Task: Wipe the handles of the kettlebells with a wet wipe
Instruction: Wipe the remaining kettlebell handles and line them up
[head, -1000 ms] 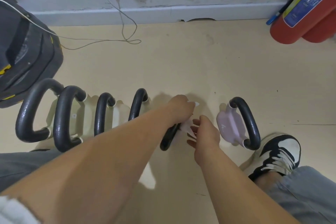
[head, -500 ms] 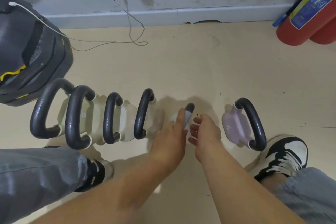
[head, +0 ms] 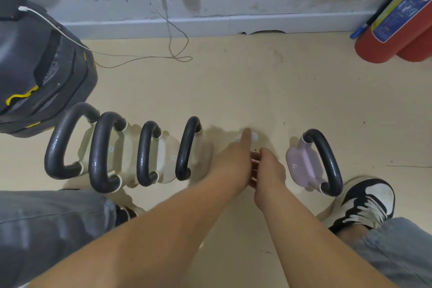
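Observation:
Six kettlebells stand in a row on the floor. Four cream ones with black handles (head: 187, 147) are on the left, and a lilac kettlebell (head: 301, 166) with a black handle (head: 327, 159) is on the right. Between them, my left hand (head: 233, 156) covers the fifth kettlebell's handle and hides it, with the forefinger stretched along it. Only a white end piece (head: 254, 137) shows past the fingertip. My right hand (head: 268, 168) is pressed against the left, its fingers curled on the white wet wipe (head: 253, 162), of which only slivers show.
A dark grey case (head: 39, 70) with a white cable stands at the far left. Red fire extinguishers (head: 392, 30) lean at the wall on the right. A thin wire (head: 173, 54) lies on the floor. My shoe (head: 364, 203) is next to the lilac kettlebell, and my left knee (head: 46, 224) is low left.
My left hand has slid along the fifth kettlebell's handle and now covers it fully. The right hand has stayed beside it with the wipe. The view has shifted, bringing my left knee in.

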The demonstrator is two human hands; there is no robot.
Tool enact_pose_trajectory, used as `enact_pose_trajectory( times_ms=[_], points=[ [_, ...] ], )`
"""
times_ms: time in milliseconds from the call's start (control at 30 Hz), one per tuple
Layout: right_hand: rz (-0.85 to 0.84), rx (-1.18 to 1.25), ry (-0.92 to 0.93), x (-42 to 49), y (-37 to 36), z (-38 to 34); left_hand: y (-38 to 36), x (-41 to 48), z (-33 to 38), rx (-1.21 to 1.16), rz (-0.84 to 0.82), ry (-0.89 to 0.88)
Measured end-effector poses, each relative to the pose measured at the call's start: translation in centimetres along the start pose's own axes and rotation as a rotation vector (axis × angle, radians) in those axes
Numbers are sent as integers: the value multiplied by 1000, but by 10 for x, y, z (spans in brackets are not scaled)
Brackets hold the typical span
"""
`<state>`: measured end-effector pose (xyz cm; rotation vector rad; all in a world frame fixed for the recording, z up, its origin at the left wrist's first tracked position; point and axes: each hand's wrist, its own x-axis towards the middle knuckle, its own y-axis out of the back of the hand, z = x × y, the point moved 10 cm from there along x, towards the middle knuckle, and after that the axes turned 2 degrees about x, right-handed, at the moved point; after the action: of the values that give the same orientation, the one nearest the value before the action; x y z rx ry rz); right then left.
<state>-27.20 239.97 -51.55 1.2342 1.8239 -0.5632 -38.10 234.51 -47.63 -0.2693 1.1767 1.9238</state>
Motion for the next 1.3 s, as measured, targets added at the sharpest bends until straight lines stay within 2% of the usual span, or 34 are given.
enact_pose_trajectory(
  times_ms=[67, 133, 300, 367, 433, 500, 567, 667, 733, 900, 967, 1033, 1100, 1167, 1300],
  points=[
    [-9, -30, 5, -3, -3, -1, 0, -31, -14, 176, 129, -157],
    [-11, -61, 8, -5, -5, -4, -13, -59, -34, 261, 176, -211],
    [-34, -112, 33, -7, -5, -3, -18, -56, -36, 287, 146, -144],
    [-120, -79, 18, -9, -8, 3, -6, -38, -20, 367, 118, -122],
    [-251, -82, -23, -13, -17, 10, 4, -27, 4, 542, 88, -168],
    [-333, -37, -86, -17, -23, 17, 5, -27, 19, 613, 46, -209],
    [-288, -31, -104, -13, -16, 20, -3, -36, 18, 548, -21, -211],
    [-108, -96, -49, -6, 3, 13, -6, -49, 4, 386, -71, -197],
    [-52, -136, -14, -5, 6, 10, 4, -55, -2, 310, -19, -199],
    [149, -246, 57, -6, 18, -4, 45, -61, -17, 211, 257, -106],
    [211, -294, 121, -10, 20, -20, 46, -58, -20, 195, 247, -120],
    [261, -301, 158, -14, 23, -31, 40, -56, -24, 135, 157, -125],
    [264, -375, 237, -26, 11, -42, 40, -56, -27, 87, 132, -109],
    [178, -386, 256, -35, -13, -40, 43, -57, -27, 41, 147, -102],
    [2, -159, 30, -41, -49, -18, 44, -53, -37, -204, 118, -39]
  ],
)
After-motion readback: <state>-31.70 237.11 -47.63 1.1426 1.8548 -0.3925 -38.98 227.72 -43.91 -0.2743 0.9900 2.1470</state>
